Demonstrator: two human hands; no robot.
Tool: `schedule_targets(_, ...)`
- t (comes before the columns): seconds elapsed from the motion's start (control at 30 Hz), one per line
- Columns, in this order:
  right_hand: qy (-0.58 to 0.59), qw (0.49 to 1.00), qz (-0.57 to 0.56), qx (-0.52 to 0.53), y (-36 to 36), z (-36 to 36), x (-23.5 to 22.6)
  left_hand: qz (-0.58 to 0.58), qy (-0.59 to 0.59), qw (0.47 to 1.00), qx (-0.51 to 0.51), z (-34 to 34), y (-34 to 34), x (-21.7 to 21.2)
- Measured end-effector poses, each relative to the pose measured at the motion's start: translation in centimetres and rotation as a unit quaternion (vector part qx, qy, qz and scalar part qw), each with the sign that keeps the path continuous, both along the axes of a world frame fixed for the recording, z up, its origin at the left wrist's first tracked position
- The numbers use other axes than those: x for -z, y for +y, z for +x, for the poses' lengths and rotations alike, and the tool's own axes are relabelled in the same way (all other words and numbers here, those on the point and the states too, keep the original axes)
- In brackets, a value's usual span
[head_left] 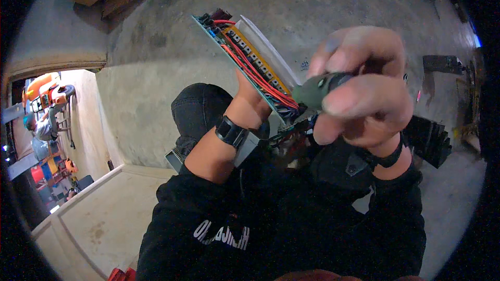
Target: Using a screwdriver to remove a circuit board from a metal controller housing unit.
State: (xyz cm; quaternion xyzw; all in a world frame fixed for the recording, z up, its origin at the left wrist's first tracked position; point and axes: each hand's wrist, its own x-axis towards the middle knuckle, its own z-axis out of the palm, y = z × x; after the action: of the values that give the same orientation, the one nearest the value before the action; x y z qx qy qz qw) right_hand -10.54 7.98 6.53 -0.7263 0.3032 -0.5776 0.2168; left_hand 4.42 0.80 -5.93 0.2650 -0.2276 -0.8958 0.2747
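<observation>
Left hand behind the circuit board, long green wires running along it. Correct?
Wire colour's off: the head view shows the long wires along the circuit board are red, not green. The left hand is behind the board, as you said.

The board [249, 66] slants from upper left to lower right in front of me, my left hand [252, 99] behind it. It has a green edge and a yellow strip [266, 66] bearing a row of small dark and silvery parts. Red wires [252, 74] run lengthwise beside the strip, and a thin white panel [268, 47] stands along its right side. At the lower end, my right fingers [383, 93] pinch a rounded, dark green piece [308, 92], too blurred to identify.
</observation>
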Motion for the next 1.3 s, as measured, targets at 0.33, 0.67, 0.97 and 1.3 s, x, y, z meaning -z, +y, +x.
schedule_targets(0.33,0.034,0.996,-0.075,0.029,-0.8,0.0,-0.4,0.007,0.007,1.000,-0.001,-0.9,0.0,-0.4)
schedule_targets(0.67,-0.005,1.000,0.011,-0.014,-0.1,0.5,-1.1,-0.013,-0.001,1.000,0.015,-0.7,0.3,-1.0)
schedule_targets(0.97,-0.024,0.999,0.005,0.033,0.0,1.3,-0.7,-0.040,-0.012,0.999,0.027,0.6,0.4,-1.2)
schedule_targets(1.3,-0.020,1.000,0.016,-0.013,0.1,0.0,-0.9,-0.048,-0.017,0.998,0.039,0.9,0.7,-1.4)
